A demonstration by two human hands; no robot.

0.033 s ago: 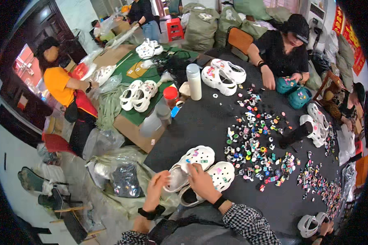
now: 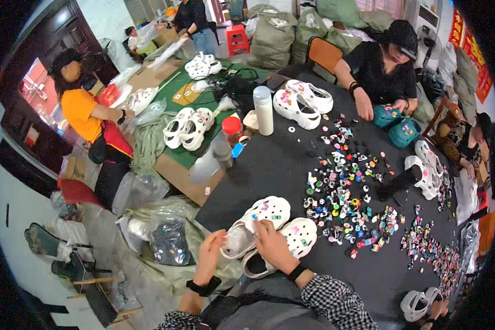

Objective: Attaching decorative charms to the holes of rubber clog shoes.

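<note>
Two white clogs with holes lie side by side on the dark table in front of me. Butterfly-like and green charms decorate the left clog [image 2: 272,210]; the right clog [image 2: 301,237] carries a pink one. My left hand [image 2: 208,254] has its fingers closed at the left clog's rim, near the heel. Across the opening, my right hand [image 2: 272,245] grips the edge of the same clog's upper. A small blue piece [image 2: 254,218] shows at its fingertips, partly hidden. The right hand and wrist cover part of the right clog.
Many loose charms [image 2: 349,192] spread over the table's right half. A white bottle [image 2: 263,111], a red-lidded jar [image 2: 232,127] and white clogs [image 2: 302,104] stand farther back. Across the table a person in black [image 2: 388,71] handles teal clogs [image 2: 404,132]. A plastic-lined sack [image 2: 170,242] is at left.
</note>
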